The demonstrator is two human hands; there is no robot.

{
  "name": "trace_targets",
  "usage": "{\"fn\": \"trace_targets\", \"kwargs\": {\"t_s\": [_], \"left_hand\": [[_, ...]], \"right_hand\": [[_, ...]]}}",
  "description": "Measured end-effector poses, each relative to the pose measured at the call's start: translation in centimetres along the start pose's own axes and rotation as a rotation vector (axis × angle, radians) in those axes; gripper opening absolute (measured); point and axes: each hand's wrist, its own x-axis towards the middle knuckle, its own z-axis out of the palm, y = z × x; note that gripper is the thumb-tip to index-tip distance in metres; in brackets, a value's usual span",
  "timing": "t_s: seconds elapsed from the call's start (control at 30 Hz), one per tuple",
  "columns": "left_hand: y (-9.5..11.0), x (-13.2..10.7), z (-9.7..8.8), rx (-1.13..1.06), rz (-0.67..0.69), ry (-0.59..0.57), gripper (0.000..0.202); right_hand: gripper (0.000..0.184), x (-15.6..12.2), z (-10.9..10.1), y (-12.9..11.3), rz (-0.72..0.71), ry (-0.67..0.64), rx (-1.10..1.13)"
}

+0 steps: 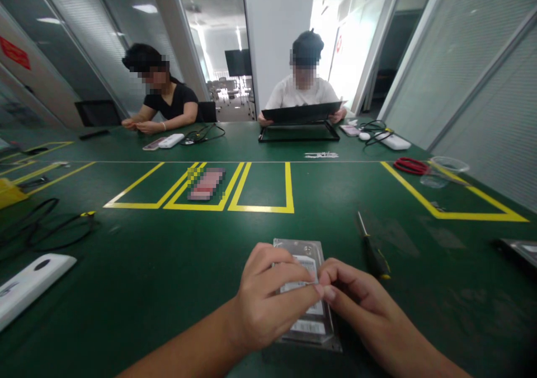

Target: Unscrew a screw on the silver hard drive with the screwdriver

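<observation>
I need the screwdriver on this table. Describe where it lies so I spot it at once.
Start at the green table and find the two hands at its near edge, left hand and right hand, both on a hard drive. Just right of the drive lies the screwdriver, pointing away. It is the only slim tool there, with a dark handle tipped yellow.

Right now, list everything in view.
silver hard drive with white label: 1, table centre, under both hands
black-handled screwdriver: 1, right of drive
green table: 1, yellow tape boxes
white flat device: 1, left edge
black cable: 1, left
red cable coil: 1, right far
clear plastic cup: 1, beside coil
seated people: 2, far side
left hand: on the label
right hand: fingertips at the label
</observation>
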Motion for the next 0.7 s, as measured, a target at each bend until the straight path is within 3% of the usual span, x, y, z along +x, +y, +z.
{"fn": "trace_targets", "kwargs": {"t_s": [0.37, 0.7], "left_hand": [[0.56, 0.54, 0.09, 0.112, -0.015, -0.012, 0.012], [0.41, -0.04, 0.62, 0.036, -0.08, 0.018, 0.013]], "right_hand": [[0.038, 0.11, -0.03, 0.37, -0.139, 0.118, -0.252], [0.036, 0.05, 0.15, 0.82, -0.168, 0.153, -0.243]]}}
